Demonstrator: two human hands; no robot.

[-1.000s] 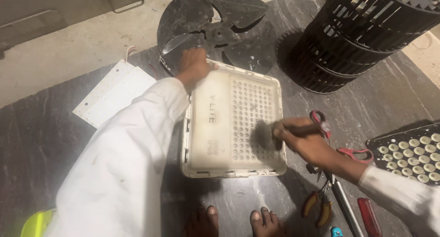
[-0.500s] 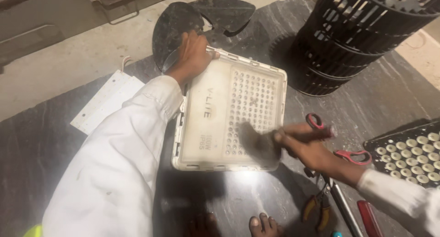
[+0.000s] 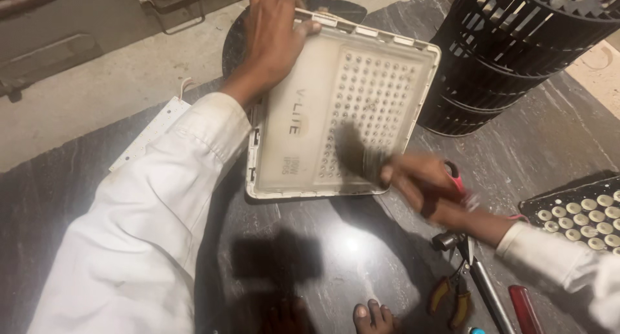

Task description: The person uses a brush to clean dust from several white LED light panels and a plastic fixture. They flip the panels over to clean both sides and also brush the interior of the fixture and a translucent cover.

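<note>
A square, off-white plastic light panel (image 3: 342, 108) lies flat on the dark, veined stone floor (image 3: 349, 243), tilted a little so its far corner points up and to the right. Its smooth, cloudy cover has a raised rim all round, and the right half shows a grid of small round lens bumps.

The left hand (image 3: 274, 33) rests on the panel's far left corner, palm down, fingers spread loosely and curled over the rim, pressing the panel in place. The right hand (image 3: 429, 188) is closed around the handle of a small brush (image 3: 354, 154), whose dark bristles touch the lens grid near the panel's lower right edge; brush and hand are motion-blurred, so the exact finger positions cannot be told. Both arms wear white, creased cloth sleeves.

Just beyond the panel's right side stands a black plastic blower wheel (image 3: 516, 50), drum-shaped with many thin vertical slats. Behind the left hand, a dark flat fan blade (image 3: 236, 40) shows partly. A white strip-shaped board (image 3: 150, 132) lies to the left of the sleeve. At the right edge sits a black tray of round pale lenses (image 3: 581, 214). Near the bottom lie pliers with orange-brown grips (image 3: 452, 298), a red-handled tool (image 3: 524, 308), and bare toes (image 3: 374, 318).
</note>
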